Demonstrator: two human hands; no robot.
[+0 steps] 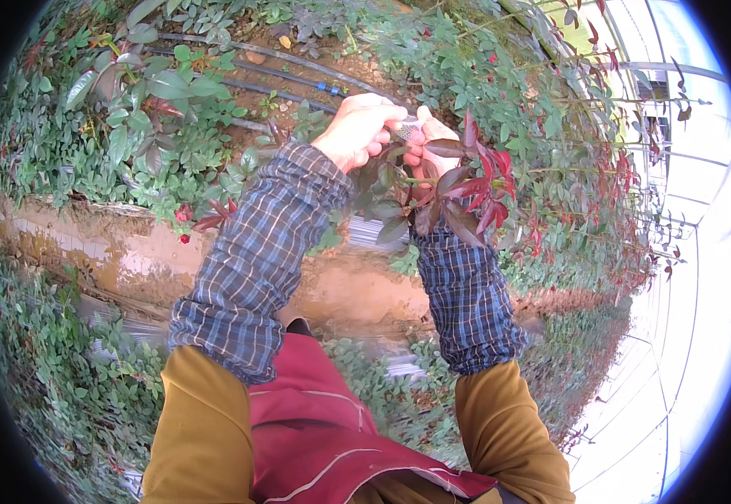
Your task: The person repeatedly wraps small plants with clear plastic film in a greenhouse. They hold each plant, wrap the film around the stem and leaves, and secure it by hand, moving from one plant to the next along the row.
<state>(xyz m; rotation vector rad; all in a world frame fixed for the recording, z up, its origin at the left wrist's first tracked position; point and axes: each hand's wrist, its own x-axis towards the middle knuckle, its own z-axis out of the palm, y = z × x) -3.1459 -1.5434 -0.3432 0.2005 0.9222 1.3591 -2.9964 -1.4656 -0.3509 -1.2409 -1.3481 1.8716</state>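
My left hand [354, 133] is closed in a pinch, its fingertips at a small whitish mesh net [409, 128]. On the other side of the net, my right hand [434, 141] has its fingers curled and its thumb raised against it. Whatever the net may cover cannot be made out. Just below and in front of the right hand stands a rose shoot [458, 195] with dark red and purplish leaves, which hide part of that hand and wrist. Checked blue sleeve covers wrap both of my forearms.
Beyond my hands, dark irrigation pipes [273, 70] run along the soil bed. Leafy rose bushes [164, 109] grow on both sides, with a small red bloom [183, 213] at left. A muddy path [349, 290] crosses below my arms. Greenhouse framing [676, 66] rises at right.
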